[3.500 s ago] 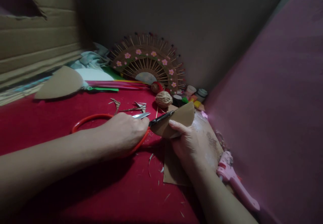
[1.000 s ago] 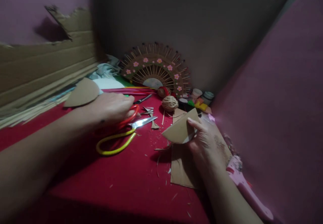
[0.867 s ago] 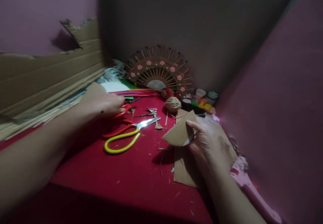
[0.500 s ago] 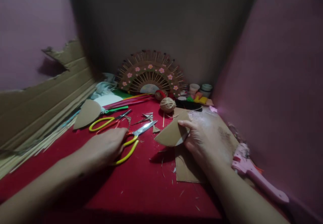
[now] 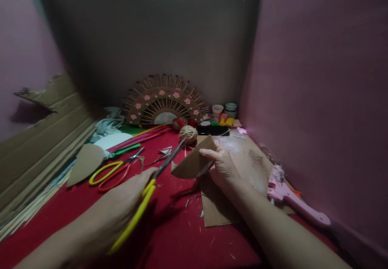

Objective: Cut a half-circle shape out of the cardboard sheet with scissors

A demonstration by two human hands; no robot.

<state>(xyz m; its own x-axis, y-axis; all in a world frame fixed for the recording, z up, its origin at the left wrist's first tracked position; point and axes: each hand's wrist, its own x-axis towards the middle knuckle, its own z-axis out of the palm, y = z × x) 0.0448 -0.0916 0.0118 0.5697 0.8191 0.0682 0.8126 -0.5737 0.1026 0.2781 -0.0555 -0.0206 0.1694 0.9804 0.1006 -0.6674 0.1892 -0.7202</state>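
My left hand (image 5: 130, 204) is closed around a pair of scissors (image 5: 148, 192) with yellow handles; its blades point up and away, toward the twine. Pinched between the thumb and fingers of my right hand (image 5: 222, 166) is a cut piece of brown cardboard (image 5: 192, 160) with a curved lower edge. The scissor tips are just left of this piece and look apart from it. Beneath my right hand lies a flat cardboard sheet (image 5: 212, 208). Another pair of scissors (image 5: 113, 176), with yellow and red handles, rests beside my left hand.
A stick fan with pink flowers (image 5: 165, 95) stands against the back wall, behind a ball of twine (image 5: 188, 134). At the right lies a pink glue gun (image 5: 291, 196). A rounded cardboard piece (image 5: 86, 164), thin sticks (image 5: 36, 208) and corrugated cardboard (image 5: 39, 135) are at the left.
My left hand has raised the scissors off the red surface and turned them, blades upward. The cardboard piece stays in my right hand, slightly tilted. The whole view has shifted.
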